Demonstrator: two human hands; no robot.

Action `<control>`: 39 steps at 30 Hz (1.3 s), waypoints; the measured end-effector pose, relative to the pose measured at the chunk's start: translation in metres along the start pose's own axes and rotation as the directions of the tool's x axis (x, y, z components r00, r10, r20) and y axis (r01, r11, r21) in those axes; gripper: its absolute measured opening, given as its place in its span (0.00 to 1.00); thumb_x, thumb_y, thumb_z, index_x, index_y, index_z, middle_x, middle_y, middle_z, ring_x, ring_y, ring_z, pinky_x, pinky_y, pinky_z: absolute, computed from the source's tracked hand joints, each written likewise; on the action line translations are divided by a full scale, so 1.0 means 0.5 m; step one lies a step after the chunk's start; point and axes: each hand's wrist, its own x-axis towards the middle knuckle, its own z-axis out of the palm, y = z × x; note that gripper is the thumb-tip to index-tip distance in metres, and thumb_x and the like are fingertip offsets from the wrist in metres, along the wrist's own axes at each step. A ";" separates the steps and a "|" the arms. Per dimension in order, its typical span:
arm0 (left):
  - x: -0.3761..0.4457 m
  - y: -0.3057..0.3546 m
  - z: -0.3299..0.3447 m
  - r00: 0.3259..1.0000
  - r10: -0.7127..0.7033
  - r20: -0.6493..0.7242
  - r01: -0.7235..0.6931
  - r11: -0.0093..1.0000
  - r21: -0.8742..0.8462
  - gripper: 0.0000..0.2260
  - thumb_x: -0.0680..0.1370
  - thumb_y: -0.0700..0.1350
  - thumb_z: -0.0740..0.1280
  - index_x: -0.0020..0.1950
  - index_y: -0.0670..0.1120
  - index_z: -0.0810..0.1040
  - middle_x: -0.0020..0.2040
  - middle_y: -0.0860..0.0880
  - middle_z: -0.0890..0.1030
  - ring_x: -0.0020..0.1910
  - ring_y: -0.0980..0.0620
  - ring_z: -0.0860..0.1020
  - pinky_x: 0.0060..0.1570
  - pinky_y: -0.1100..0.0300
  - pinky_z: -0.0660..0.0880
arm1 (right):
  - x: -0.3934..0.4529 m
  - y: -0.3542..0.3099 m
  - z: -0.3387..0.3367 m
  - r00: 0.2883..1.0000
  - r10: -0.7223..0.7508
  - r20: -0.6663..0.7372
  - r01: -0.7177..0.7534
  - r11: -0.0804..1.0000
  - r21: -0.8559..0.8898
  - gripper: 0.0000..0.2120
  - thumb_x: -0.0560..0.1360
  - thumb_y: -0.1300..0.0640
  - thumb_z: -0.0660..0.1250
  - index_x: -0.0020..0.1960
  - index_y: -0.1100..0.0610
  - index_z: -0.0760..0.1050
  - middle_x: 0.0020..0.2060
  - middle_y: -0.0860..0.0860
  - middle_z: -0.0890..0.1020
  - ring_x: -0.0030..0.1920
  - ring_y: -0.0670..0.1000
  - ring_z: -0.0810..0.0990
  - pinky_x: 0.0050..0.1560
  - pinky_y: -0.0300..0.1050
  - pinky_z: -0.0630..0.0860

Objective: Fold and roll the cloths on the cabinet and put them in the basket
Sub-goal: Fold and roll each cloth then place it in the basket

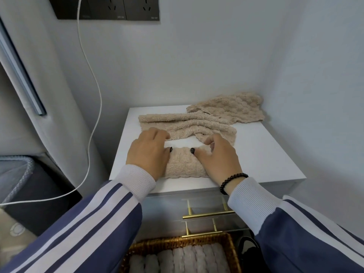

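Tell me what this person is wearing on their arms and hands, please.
Both arms wear a blue jacket with pale lilac-white stripes running down the sleeves and ribbed pale cuffs at the wrists. The left sleeve shows the stripes clearly; the right sleeve matches it. The right wrist carries a bracelet of dark round beads. The thumbnails on the left hand and right hand are painted dark.

Small pale lettering sits along the lower edge of the dark wall socket panel (126,8), but it is too blurred to read.
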 end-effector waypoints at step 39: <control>-0.419 0.103 -0.010 0.844 -0.295 0.447 0.339 0.941 -0.019 0.15 0.79 0.57 0.57 0.62 0.53 0.67 0.52 0.51 0.76 0.51 0.50 0.74 0.48 0.59 0.69 | -0.301 -0.002 0.089 0.987 -0.143 0.071 0.130 0.978 0.165 0.21 0.72 0.58 0.68 0.63 0.52 0.65 0.73 0.43 0.52 0.70 0.45 0.61 0.60 0.33 0.66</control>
